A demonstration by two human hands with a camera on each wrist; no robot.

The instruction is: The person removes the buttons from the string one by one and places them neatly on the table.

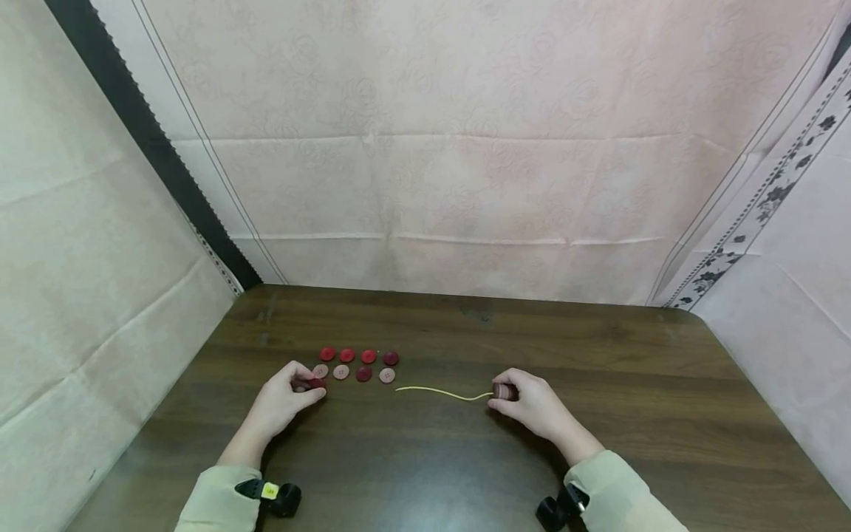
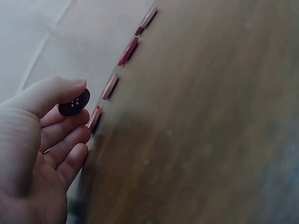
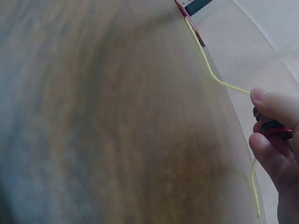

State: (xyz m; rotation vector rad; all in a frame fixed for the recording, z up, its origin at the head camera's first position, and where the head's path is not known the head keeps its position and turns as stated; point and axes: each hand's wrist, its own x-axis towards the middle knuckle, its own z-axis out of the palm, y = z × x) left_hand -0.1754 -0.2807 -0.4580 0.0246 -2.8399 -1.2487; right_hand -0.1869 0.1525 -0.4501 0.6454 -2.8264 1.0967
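Observation:
My left hand point(image 1: 282, 399) pinches a dark red button point(image 1: 317, 383) between thumb and fingers, at the left end of the rows of buttons. In the left wrist view that button point(image 2: 74, 103) shows its holes and is tilted. My right hand point(image 1: 532, 403) grips a small stack of buttons point(image 1: 504, 391), strung on a yellow cord point(image 1: 442, 391). One length of the cord runs left from the stack toward the rows. In the right wrist view the stack point(image 3: 271, 126) shows dark and red edges, and another end of the cord point(image 3: 254, 191) hangs below the fingers.
Two rows of buttons lie on the brown wooden table point(image 1: 425, 458): bright red ones point(image 1: 347, 355) and a dark red one point(image 1: 391, 358) behind, pale pink ones point(image 1: 387, 375) and a dark red one point(image 1: 363, 373) in front. Pale cloth point(image 1: 465, 185) hangs behind the table and at both sides.

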